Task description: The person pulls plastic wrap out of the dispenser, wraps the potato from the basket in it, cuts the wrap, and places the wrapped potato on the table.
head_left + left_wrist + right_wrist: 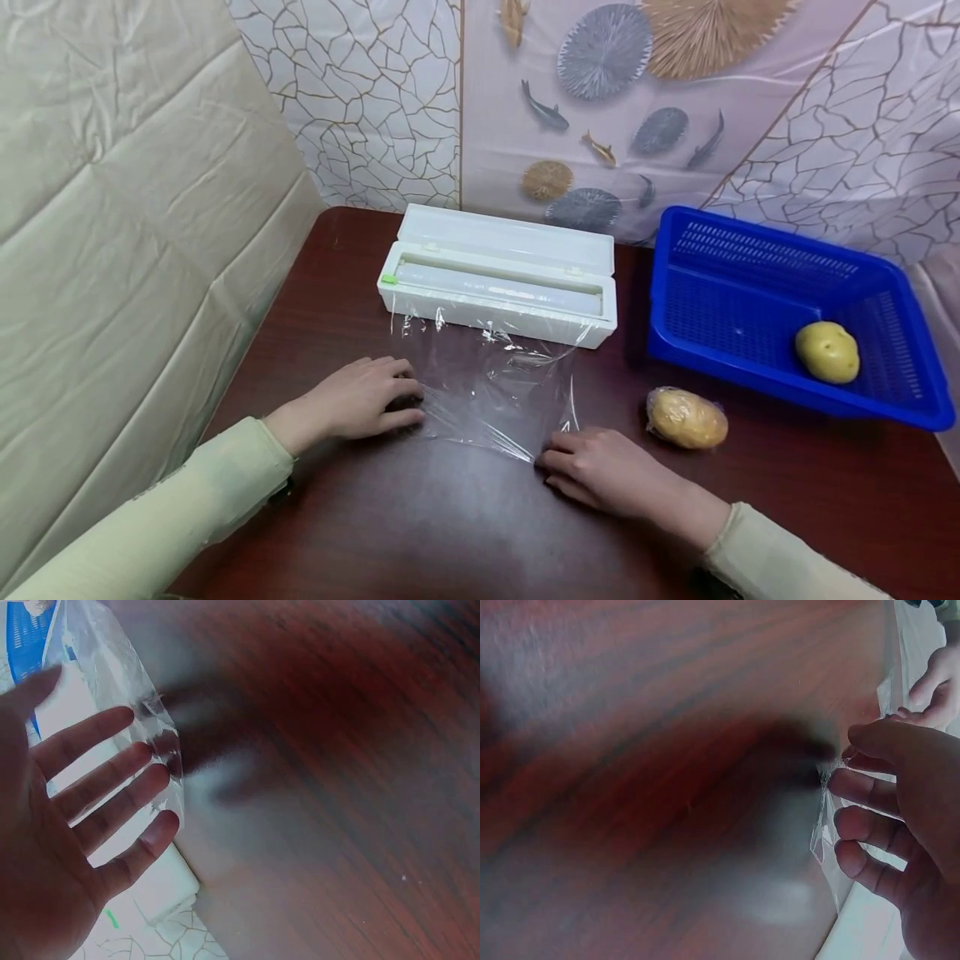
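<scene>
A sheet of clear plastic wrap [495, 392] stretches from a white dispenser box [498, 321] toward me over the table. My left hand [367, 398] is at the sheet's left edge; in the left wrist view its fingers [124, 787] are spread and fairly straight against the film, the thumb apart. At the near right corner, my right hand [600, 471] pinches the film between thumb and forefinger. Its other fingers [870, 832] are loosely bent in the right wrist view. Inside the box, whose lid [506, 237] is up, lies the wrap roll [498, 287].
A potato in plastic wrap [686, 418] lies on the dark wooden table [420, 533], right of my right hand. Behind it stands a blue basket [742, 362] with a bare potato [827, 352] inside. A green slide cutter [388, 279] sits at the box's left end.
</scene>
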### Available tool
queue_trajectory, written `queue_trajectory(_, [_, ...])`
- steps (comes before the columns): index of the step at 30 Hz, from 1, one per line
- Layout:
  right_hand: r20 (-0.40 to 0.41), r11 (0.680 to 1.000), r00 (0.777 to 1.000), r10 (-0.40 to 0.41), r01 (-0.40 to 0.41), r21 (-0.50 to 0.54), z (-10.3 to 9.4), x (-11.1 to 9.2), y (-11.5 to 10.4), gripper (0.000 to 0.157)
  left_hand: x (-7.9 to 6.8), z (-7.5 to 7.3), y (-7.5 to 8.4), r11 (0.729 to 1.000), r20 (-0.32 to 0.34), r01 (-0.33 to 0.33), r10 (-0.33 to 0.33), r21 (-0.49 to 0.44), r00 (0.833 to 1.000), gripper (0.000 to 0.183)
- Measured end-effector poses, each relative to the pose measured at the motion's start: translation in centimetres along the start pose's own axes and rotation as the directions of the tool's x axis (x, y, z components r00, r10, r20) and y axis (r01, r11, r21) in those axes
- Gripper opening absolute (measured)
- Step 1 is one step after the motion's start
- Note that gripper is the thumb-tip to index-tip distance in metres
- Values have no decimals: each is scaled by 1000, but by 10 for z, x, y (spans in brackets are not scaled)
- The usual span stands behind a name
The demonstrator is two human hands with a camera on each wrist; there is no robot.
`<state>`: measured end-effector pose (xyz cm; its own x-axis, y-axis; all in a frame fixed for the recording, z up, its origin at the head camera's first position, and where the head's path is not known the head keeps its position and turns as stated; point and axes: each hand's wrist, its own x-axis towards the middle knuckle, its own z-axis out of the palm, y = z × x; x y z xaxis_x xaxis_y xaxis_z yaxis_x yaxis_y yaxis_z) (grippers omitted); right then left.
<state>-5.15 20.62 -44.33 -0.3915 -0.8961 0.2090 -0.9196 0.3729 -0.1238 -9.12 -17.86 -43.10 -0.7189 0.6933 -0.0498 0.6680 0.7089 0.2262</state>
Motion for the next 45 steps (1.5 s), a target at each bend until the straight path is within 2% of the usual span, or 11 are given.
queue_trajectory(3, [-13,1000,1000,0,0,-15,1,-3,-3,25,0,1,0,997,-17,-37,38,65,999,31])
queue_trajectory(8, [-28,1000,999,23,-23,3,1,-9,-5,34,-1,2,1,987,-28,-66,71,149,997,35])
queue_trajectory(13, [13,992,995,103,-104,70,-1,-14,-7,43,-3,1,-1,991,-49,-57,63,119,997,39])
queue_trajectory(18, [53,976,985,167,-172,131,-3,-16,-8,44,-5,0,-3,993,-60,-52,59,108,996,39])
queue_trajectory(21, [59,979,986,158,-164,120,-2,-16,-8,44,-2,-1,0,990,-77,-80,89,117,993,37])
queue_trajectory(25, [11,994,995,101,-102,44,0,-16,-6,41,10,0,13,985,-92,-127,137,115,986,35])
queue_trajectory(29, [-39,997,997,62,-63,-41,3,-13,-4,40,24,5,32,974,-74,-188,199,130,977,31])
queue_trajectory(33, [-44,995,998,48,-52,-86,5,-12,-3,38,31,13,43,958,-55,-217,231,185,971,29])
queue_trajectory(37, [-31,996,998,52,-54,-70,4,-13,-4,40,31,18,45,952,-51,-216,232,219,971,29])
queue_trajectory(45, [-47,995,994,100,-99,15,4,-17,-7,56,26,22,40,952,-55,-219,235,212,970,24])
